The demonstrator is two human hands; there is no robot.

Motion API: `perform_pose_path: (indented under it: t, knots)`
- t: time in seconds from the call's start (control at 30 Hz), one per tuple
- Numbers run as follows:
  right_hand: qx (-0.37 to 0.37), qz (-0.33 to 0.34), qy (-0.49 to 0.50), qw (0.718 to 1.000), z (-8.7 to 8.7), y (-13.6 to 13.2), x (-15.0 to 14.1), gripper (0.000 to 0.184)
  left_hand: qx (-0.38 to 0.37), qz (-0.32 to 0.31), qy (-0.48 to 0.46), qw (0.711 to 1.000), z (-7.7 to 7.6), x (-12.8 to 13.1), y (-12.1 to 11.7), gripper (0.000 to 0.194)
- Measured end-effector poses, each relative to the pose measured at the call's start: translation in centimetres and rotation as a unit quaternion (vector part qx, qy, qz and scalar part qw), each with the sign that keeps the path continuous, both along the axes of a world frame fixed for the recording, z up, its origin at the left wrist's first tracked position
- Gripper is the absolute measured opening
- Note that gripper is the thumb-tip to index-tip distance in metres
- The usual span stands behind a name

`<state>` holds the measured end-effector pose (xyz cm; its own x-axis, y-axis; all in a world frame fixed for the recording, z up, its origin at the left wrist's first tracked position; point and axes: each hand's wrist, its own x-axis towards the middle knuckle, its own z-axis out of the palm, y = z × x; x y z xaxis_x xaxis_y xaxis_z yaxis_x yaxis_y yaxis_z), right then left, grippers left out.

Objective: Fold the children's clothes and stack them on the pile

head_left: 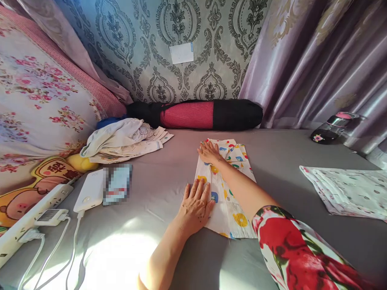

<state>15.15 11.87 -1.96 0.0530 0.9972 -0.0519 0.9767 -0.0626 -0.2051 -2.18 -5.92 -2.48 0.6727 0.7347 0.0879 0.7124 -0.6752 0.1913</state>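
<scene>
Printed cloth (224,209) lies partly hidden beneath left hand (195,207) and right hand (211,154) — both flat, unclenched.

Grey damask-patterned wall (208,52); shiny mauve curtain (305,72) at right; bright sunlight (121,257) patches the grey sheet (281,165)

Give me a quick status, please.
Patterned cloth on grey sheet. Left hand palm down on its left edge. Right hand at its far left corner. Folded cloth apart, to the right.

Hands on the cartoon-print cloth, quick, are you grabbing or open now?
Left hand: open, palm down at the left edge of the cartoon-print cloth.
Right hand: open, palm down near its far-left corner.
</scene>
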Motion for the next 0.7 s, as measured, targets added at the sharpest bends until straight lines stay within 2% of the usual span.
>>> perform_pose_path:
  t: [0.17, 0.33, 0.53, 0.7]
  knots:
    - [0.063, -0.004, 0.003, 0.998, -1.3, 0.1, 0.1, 0.059, -0.011, 0.006, -0.002, 1.000, 0.0, -0.1, 0.1, 0.057]
    - [0.080, -0.002, 0.033, 0.996, -1.4, -0.2, 0.1, 0.056, -0.042, 0.011, -0.011, 0.999, 0.6, -0.1, 0.5, 0.056]
    - [0.046, -0.015, 0.200, 0.979, 0.8, 0.2, 1.9, 0.047, -0.072, 0.015, -0.023, 0.997, 1.5, -0.3, 0.5, 0.051]
    - [0.089, -0.084, 0.218, 0.968, 2.9, -0.2, 6.6, 0.041, -0.067, 0.011, -0.041, 0.997, 1.3, -0.3, 0.6, 0.049]
